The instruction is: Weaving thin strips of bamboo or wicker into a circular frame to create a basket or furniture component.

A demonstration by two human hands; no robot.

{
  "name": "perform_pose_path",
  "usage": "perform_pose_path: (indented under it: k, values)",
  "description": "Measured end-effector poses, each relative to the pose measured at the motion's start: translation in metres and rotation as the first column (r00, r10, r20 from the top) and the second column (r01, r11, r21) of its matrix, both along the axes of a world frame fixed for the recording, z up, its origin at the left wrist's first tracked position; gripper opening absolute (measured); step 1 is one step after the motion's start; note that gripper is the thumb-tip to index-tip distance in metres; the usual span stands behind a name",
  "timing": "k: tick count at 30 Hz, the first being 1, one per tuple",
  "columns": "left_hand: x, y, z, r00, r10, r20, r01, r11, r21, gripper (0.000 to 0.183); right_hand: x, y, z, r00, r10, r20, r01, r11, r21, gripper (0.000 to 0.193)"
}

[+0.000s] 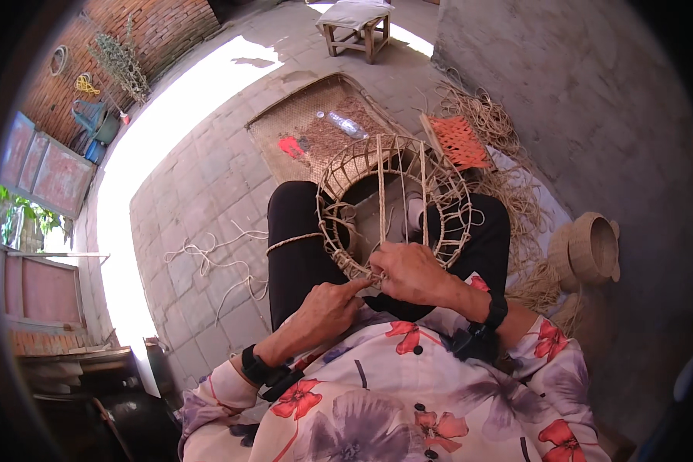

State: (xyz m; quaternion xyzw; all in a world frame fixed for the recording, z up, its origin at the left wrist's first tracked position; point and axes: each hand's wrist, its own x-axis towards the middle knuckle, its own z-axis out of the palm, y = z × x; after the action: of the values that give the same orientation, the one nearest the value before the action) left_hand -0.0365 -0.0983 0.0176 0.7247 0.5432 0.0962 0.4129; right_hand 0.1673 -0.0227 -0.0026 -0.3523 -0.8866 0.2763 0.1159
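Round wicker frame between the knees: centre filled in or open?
Mostly open: only a few cords span the round wicker frame, and the floor shows through between them.

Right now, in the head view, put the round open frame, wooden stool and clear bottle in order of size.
1. Round open frame
2. Wooden stool
3. Clear bottle
The frame sits nearer, so true sizes are unsure.

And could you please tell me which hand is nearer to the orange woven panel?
Right: the right hand, at the round frame's near rim, is below-left of the orange woven panel; the left hand is lower and farther left.
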Motion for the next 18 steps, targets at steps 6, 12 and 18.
perform_pose_path:
  k: [6,12,18]
  values:
    - [0.013,-0.005,-0.016,0.951,0.103,0.292,-0.076,0.992,-0.102,0.033,0.002,0.003,0.005,1.0,-0.022,-0.015,0.02,0.994,-0.109,0.013]
    - [0.012,0.001,-0.03,0.977,0.149,0.153,-0.14,0.988,-0.066,0.02,0.008,-0.003,0.004,1.0,0.004,-0.012,-0.005,0.997,-0.08,0.017]
    - [0.012,0.001,-0.024,0.916,0.315,0.25,-0.269,0.942,-0.2,0.016,0.017,0.003,-0.001,0.961,0.0,-0.276,-0.023,0.996,-0.08,0.025]
